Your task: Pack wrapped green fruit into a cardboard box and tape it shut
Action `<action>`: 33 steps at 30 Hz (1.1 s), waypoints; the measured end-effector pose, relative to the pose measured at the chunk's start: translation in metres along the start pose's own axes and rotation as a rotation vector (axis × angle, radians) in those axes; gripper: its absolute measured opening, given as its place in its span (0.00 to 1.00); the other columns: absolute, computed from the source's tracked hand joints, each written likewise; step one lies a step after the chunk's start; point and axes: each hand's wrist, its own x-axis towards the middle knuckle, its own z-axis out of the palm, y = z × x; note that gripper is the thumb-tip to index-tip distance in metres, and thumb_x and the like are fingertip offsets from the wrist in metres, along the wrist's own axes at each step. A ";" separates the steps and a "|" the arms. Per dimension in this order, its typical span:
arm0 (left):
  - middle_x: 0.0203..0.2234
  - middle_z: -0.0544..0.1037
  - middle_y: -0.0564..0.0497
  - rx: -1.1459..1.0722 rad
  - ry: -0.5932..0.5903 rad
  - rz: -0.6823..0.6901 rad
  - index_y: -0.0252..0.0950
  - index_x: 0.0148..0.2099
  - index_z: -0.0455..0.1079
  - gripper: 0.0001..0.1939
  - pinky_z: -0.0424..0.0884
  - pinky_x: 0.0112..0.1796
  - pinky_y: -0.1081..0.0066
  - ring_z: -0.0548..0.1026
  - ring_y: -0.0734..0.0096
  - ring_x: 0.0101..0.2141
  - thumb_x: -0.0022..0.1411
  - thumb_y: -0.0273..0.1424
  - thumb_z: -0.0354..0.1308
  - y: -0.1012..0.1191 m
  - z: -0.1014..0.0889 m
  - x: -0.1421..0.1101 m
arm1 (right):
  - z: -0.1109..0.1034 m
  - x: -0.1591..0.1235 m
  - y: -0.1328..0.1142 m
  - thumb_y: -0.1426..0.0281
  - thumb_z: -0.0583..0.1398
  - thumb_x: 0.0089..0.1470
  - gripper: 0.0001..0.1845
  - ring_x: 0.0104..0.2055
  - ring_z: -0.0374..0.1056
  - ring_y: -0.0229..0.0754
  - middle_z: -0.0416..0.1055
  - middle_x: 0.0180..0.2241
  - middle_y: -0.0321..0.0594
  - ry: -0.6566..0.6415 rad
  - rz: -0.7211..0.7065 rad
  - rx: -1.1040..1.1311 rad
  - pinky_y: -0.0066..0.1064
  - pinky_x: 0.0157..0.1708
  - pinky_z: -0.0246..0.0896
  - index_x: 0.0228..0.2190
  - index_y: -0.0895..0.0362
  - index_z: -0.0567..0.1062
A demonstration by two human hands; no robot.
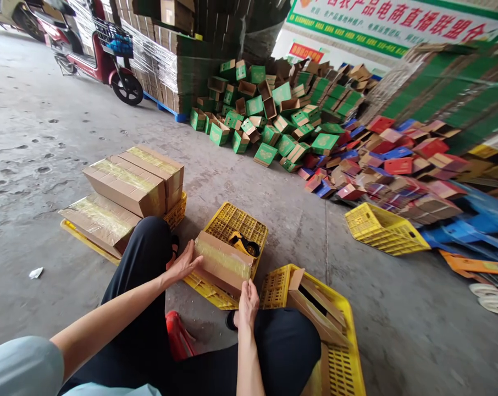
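A closed cardboard box (221,267) with yellowish tape along its top lies on a yellow plastic crate (234,216) between my knees. My left hand (185,264) is against the box's left end, its fingers fairly straight. At the right end, my right hand (248,302) has its fingers bent against the side and near corner, so the box is held between both palms. Just behind the box, a yellow-and-black tape dispenser (244,243) rests on the same crate.
Taped boxes (125,184) are stacked on yellow crates at left. A yellow crate (352,352) at right holds more cardboard boxes (315,313). Farther off are another yellow crate (385,228), heaped green boxes (265,154), red and blue boxes (397,165), and a red scooter (84,52).
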 end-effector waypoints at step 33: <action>0.72 0.54 0.34 0.035 0.050 0.056 0.30 0.75 0.47 0.44 0.52 0.68 0.53 0.52 0.49 0.71 0.67 0.49 0.52 0.012 0.001 0.018 | 0.018 0.029 -0.019 0.40 0.47 0.62 0.49 0.62 0.67 0.60 0.67 0.60 0.71 0.025 -0.144 -0.112 0.46 0.59 0.63 0.61 0.72 0.64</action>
